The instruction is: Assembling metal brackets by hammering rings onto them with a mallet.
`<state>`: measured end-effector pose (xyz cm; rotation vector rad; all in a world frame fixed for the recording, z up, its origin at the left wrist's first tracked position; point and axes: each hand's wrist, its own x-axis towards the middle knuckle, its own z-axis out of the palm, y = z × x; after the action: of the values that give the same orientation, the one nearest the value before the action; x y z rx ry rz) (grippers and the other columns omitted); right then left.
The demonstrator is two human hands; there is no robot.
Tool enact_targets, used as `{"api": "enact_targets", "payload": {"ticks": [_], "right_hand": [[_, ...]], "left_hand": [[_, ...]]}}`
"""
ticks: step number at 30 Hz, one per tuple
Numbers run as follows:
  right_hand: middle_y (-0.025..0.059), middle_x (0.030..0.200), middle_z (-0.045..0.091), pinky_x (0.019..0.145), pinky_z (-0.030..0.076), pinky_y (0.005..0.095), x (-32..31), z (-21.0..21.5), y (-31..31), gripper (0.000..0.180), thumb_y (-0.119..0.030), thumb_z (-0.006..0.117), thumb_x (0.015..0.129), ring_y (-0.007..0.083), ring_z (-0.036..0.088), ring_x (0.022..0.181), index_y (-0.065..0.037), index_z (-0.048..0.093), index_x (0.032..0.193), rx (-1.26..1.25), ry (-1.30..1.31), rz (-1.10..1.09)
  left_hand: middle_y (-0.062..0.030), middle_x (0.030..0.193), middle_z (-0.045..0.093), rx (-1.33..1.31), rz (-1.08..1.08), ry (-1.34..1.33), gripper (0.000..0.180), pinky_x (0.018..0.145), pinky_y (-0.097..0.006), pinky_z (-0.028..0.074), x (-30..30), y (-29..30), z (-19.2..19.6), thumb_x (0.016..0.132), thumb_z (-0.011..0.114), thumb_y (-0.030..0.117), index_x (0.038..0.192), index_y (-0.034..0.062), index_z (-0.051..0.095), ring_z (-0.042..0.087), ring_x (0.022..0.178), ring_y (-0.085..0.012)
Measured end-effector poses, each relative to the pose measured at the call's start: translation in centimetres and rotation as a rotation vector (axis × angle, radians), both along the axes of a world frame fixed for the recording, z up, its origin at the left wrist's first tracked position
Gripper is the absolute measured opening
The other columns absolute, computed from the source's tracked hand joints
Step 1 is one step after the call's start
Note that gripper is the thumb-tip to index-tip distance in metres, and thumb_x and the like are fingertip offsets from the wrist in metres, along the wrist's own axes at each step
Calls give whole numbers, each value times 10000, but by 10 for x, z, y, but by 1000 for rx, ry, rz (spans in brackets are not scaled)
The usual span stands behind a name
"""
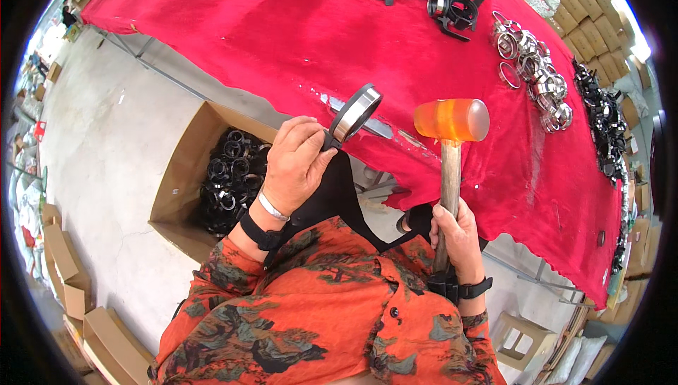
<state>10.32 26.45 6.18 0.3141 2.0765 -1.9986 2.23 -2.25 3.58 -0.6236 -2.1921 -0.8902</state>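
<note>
My left hand is closed on the handle of a round part, a black ring with a silver metal band. It is held tilted over the near edge of the red-covered table. My right hand is wrapped round the wooden handle of a mallet. Its translucent orange head is raised above the cloth, to the right of the ring part and apart from it. Beneath the ring part a worn patch shows at the table edge.
An open cardboard box full of black ring parts stands left of me. Loose silver rings lie in a heap on the right of the table, with black pieces beyond. Assembled ring parts sit at the back. Cartons are stacked behind.
</note>
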Motion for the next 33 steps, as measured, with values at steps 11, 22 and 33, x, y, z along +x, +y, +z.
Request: {"api": "enact_targets", "payload": {"ticks": [11,22,33], "right_hand": [[-15,653,499,458,410,224,-4,-22,28,167,-181,623,884,67,499,509,-49,528,924,-143,-48,67],[-2,759,545,560,424,227,-8,-41,55,265,-152,642,839,79,523,601,-30,538,1049,-381,-179,273],[44,1233,534,984,379,285,-14,-56,79,585,-233,673,880,124,466,1138,20,420,1343,-393,-231,514]], "left_hand": [[-190,1082,587,-482,659,-633,357,881,-455,444,57,-101,-41,784,668,219,1058,-1,607,523,1037,-376],[-201,1221,547,-368,-207,-119,363,978,-405,420,-182,94,96,824,658,203,1132,26,581,514,1148,-361],[-166,1232,567,-766,237,-205,579,995,-449,406,-407,232,134,841,470,604,1136,140,650,510,1187,-327]]}}
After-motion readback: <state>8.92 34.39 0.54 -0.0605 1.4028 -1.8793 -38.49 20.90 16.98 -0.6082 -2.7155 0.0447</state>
